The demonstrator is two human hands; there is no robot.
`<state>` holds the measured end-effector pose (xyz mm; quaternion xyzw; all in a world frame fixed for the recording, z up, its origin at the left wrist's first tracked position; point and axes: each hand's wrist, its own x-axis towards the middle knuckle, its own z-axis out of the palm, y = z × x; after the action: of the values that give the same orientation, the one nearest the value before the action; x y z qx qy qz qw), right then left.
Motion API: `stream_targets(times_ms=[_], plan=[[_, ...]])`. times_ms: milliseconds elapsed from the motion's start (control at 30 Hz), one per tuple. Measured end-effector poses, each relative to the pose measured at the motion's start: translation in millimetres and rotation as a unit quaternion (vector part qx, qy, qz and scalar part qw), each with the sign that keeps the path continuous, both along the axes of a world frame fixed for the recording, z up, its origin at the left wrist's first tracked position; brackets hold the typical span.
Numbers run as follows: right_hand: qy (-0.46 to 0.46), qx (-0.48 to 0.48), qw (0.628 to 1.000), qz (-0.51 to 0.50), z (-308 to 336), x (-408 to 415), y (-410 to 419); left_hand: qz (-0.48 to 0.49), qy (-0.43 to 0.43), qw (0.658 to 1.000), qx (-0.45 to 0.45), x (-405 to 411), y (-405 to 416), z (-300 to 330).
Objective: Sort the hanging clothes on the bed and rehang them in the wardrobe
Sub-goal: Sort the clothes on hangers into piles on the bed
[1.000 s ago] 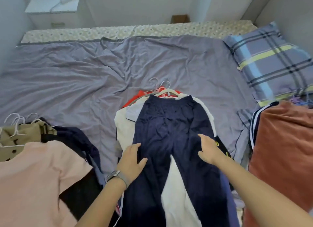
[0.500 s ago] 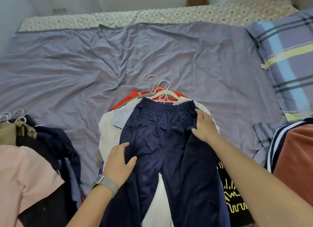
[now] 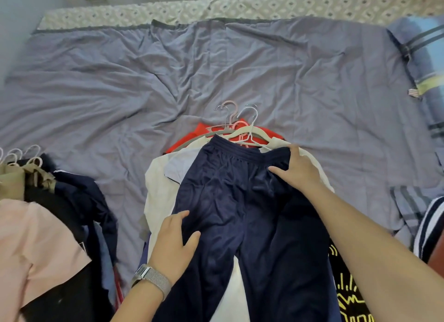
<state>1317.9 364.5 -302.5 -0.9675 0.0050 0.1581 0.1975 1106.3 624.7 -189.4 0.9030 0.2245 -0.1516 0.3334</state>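
Note:
Navy trousers (image 3: 230, 201) lie on top of the middle pile of clothes on the bed, waistband towards the far side. My left hand (image 3: 174, 244) lies flat on the left trouser leg, fingers straight. My right hand (image 3: 296, 170) presses flat on the right end of the waistband. Under the trousers are white garments (image 3: 159, 189) and a red one (image 3: 204, 134). Several hangers (image 3: 237, 124) stick out beyond the waistband.
A second pile with a pink top (image 3: 31, 244), dark clothes and white hanger hooks (image 3: 21, 154) lies at the left. A plaid pillow (image 3: 425, 64) and a striped garment (image 3: 430, 228) are at the right. The grey bedsheet (image 3: 168, 76) spreads beyond the piles.
My right hand has slid up from the right trouser leg to the waistband. My left hand stays on the left leg. The view has moved closer and tilted down.

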Motion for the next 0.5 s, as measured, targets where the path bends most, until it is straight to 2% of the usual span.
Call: stream_targets(times_ms=[100, 233, 333, 400, 500], plan=[[-0.04, 0.042, 0.998, -0.038, 25, -29, 8, 0.006, -0.01, 1.0, 0.0, 3, -1, 4], [-0.006, 0.141, 0.99, -0.025, 68, -76, -2, -0.003, -0.069, 0.998, -0.009, 12, -8, 20], [0.027, 0.151, 0.988, -0.017, 104, -113, -19, -0.022, -0.14, 0.989, 0.052, 21, -8, 36], [0.045, 0.167, 0.985, -0.026, 124, -134, -33, -0.03, -0.151, 0.984, 0.093, 26, -4, 42], [0.06, 0.252, 0.962, -0.082, 160, -160, -51, -0.082, -0.155, 0.977, 0.124, 22, -4, 57]])
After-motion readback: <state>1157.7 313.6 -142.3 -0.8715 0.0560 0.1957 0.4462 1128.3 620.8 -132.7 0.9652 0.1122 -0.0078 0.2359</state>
